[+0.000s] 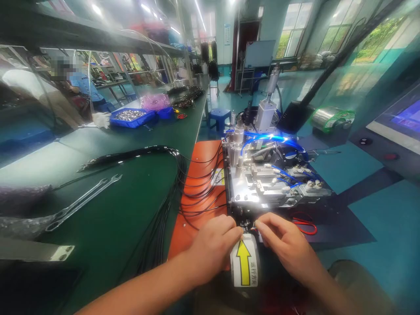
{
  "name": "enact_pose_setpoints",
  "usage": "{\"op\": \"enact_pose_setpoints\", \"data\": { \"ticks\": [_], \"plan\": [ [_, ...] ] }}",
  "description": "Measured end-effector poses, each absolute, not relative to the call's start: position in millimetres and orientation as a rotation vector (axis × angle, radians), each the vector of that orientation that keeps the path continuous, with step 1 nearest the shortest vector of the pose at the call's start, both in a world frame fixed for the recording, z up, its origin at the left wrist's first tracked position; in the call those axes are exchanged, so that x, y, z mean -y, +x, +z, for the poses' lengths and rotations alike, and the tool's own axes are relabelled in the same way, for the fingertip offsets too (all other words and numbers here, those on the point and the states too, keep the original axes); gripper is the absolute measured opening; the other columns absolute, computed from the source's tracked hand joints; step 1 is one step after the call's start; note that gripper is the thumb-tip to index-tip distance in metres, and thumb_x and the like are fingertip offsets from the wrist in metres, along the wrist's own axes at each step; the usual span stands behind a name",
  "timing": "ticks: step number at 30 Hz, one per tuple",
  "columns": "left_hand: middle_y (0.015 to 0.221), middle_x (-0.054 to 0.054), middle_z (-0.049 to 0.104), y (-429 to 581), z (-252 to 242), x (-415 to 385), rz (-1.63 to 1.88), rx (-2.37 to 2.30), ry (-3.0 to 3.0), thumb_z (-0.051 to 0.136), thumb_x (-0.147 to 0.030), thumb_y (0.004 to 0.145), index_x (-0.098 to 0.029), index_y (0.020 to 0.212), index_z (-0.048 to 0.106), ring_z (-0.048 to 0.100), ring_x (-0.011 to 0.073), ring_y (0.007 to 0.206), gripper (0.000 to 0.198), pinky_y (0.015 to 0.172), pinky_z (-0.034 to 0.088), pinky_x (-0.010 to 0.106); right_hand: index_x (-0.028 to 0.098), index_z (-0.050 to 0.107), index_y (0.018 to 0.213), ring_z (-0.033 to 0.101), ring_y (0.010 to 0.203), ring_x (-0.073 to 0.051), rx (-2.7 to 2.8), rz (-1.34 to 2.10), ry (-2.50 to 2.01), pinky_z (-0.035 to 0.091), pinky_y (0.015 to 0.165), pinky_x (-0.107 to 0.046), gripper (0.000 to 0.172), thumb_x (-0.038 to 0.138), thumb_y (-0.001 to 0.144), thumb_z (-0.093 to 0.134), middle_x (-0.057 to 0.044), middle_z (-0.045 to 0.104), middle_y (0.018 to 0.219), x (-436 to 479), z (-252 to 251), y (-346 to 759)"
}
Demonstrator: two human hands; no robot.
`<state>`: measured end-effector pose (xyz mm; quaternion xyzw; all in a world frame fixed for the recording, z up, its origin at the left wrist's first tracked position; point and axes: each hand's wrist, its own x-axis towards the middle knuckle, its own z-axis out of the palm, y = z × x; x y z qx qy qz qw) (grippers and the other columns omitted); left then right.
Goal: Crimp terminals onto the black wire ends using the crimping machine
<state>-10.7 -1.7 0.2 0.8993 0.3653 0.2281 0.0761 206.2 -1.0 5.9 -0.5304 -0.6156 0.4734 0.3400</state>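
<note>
Your left hand [213, 245] sits at the front edge of the machine [262, 183], fingers curled tight and tips pressed together on a small dark piece [249, 226] that pokes out right at that edge. Your right hand [285, 243] comes in from the other side, thumb and forefinger nipped closed on the same piece, so both hands meet just in front of the machine with barely a gap between them. The piece is too small and too covered by your fingertips to say exactly what it is. Directly in front of the machine, between and below your hands, a rounded part carries a white label with a yellow arrow [244, 267] pointing toward the machine. The machine stands on an orange plate [200, 175], which shows along the machine's left side. A bundle of black cables [177, 183] loops across that plate and trails off left of the machine over the green bench [131, 210]. A red cable [305, 225] lies at the machine's front right corner, just beside your right hand. Two wrenches [83, 201] rest well left of the machine, and a blue tray [131, 118] of small metal parts lies far beyond it to the left.
</note>
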Motion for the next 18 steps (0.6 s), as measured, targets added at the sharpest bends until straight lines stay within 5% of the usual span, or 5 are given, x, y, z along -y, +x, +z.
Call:
{"op": "enact_pose_setpoints", "data": {
  "ticks": [7,18],
  "plan": [
    [0.093,0.006,0.062,-12,-3,-1,0.763,-1.171,2.692,0.046,-0.015,0.098,-0.016,0.116,0.06,0.054,0.0189,0.082,0.023,0.073,0.045,0.032,0.021,0.062,0.079,0.053,0.069,-0.015,1.537,1.212,-1.418,0.044,0.064,-0.024,0.032,0.047,0.094,0.052,0.002,0.059,0.074,-6,-13,197],
    [0.093,0.006,0.062,-13,-5,-5,0.644,-1.27,2.621,0.05,-0.014,0.094,-0.02,0.112,0.065,0.054,0.021,0.082,0.024,0.073,0.046,0.034,0.02,0.062,0.083,0.058,0.077,-0.018,1.423,1.289,-1.428,0.047,0.073,-0.028,0.033,0.049,0.095,0.05,-0.001,0.065,0.083,-9,-27,190]
  ]
}}
